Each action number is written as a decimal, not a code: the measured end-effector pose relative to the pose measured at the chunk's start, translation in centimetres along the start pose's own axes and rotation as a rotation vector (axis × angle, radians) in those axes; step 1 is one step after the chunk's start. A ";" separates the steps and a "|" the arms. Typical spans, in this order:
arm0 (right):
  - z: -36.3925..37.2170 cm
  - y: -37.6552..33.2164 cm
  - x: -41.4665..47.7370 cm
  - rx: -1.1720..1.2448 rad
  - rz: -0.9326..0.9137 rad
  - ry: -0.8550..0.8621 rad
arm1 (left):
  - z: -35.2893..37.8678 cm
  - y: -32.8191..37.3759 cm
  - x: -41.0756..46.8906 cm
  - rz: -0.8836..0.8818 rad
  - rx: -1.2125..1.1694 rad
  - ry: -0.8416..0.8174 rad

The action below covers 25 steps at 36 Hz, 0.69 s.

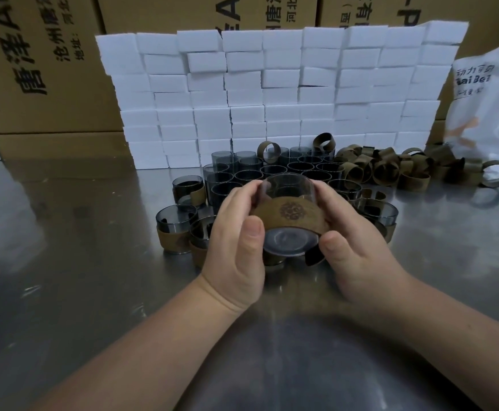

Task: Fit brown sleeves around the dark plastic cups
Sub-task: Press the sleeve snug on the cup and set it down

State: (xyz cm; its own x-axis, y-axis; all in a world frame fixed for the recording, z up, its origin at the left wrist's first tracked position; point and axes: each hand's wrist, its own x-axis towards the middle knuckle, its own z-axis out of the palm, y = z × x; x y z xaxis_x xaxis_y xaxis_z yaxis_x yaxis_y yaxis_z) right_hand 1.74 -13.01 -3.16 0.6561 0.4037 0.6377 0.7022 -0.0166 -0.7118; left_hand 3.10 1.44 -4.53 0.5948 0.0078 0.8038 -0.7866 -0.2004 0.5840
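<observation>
Two hands hold one cup in the middle of the frame. The left hand point(236, 241) and right hand point(355, 241) curl round its sides, thumbs near the bottom. The cup point(286, 188) is tipped, bottom toward the camera, and a sleeve point(292, 213) wraps its middle. I think the sleeve is being pushed into place. Next it likely needs a gentle push until it sits even. Done cups point(177, 229) stand at the left, bare cups point(248, 176) just behind, loose sleeves point(384, 170) at the right.
</observation>
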 end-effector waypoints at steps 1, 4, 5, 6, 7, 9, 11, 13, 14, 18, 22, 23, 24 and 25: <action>0.0 0.0 0.0 -0.001 0.001 -0.002 | 0.0 0.1 0.0 -0.004 0.010 -0.002; 0.0 0.0 0.0 -0.019 0.004 0.001 | -0.1 0.3 0.0 -0.009 0.019 0.010; -0.1 0.1 0.0 -0.029 0.002 0.002 | -0.1 0.2 0.0 -0.006 0.024 0.009; -0.1 0.1 -0.1 -0.043 -0.002 0.005 | -0.2 0.3 0.0 -0.004 0.029 0.007; -0.2 0.1 -0.1 -0.056 -0.006 0.009 | -0.2 0.2 0.0 -0.005 0.034 0.006; -0.2 0.1 -0.2 -0.069 -0.021 0.013 | -0.2 0.2 0.1 -0.011 0.042 0.005; -0.2 0.0 -0.3 -0.074 -0.031 0.017 | -0.2 0.2 0.1 -0.007 0.053 0.009; -0.2 0.0 -0.3 -0.065 -0.029 0.020 | -0.3 0.2 0.1 -0.004 0.061 0.014; -0.2 0.0 -0.3 -0.056 -0.026 0.023 | -0.3 0.2 0.1 -0.002 0.063 0.016; -0.1 0.1 -0.3 -0.033 -0.017 0.036 | -0.4 0.3 0.1 0.002 0.069 0.019; -0.3 0.1 -0.4 -0.012 0.011 0.046 | -0.5 0.4 0.1 0.003 0.078 0.005; -0.3 0.1 -0.3 -0.005 0.020 0.044 | -0.5 0.4 0.1 0.005 0.080 0.002; -0.3 0.1 -0.4 0.008 0.027 0.042 | -0.5 0.4 0.1 0.009 0.081 -0.001; -0.3 0.1 -0.4 0.024 0.031 0.044 | -0.6 0.4 0.1 0.013 0.081 -0.005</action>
State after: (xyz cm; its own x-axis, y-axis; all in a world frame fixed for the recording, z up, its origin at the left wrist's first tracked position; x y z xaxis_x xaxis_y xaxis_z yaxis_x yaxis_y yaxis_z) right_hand 1.65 -13.47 -3.39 0.6890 0.3631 0.6272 0.6749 -0.0061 -0.7379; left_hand 2.78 1.92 -4.15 0.5858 -0.0001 0.8105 -0.7782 -0.2793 0.5624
